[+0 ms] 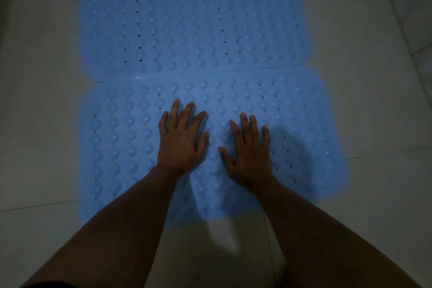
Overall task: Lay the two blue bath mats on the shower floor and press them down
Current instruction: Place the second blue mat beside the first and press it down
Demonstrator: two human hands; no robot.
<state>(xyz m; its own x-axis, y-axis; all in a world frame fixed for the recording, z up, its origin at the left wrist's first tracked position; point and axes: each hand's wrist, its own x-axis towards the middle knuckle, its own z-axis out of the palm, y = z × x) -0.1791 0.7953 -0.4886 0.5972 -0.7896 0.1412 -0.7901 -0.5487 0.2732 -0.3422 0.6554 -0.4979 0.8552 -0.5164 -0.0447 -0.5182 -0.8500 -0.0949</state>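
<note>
- Two bare forearms are reaching in from the bottom edge, hiding part of the tiled floor (42,138) and the near edge of the near mat (121,147).
- The left hand (181,139) is lying palm down on the near mat, fingers straight and spread, holding nothing.
- The right hand (249,147) is lying palm down just beside it, fingers also straight and spread, holding nothing; the two hands are staying apart, with a strip of mat showing between them.
- The near mat is lying flat on the pale floor, its bumps and small holes facing up; a shadow is falling on it right of the right hand.
- The far mat (194,21) is lying flat beyond it, the adjoining edges touching or slightly overlapping along a seam; which, I cannot tell.
- Grout lines are crossing the floor at left and right of the mats.
</note>
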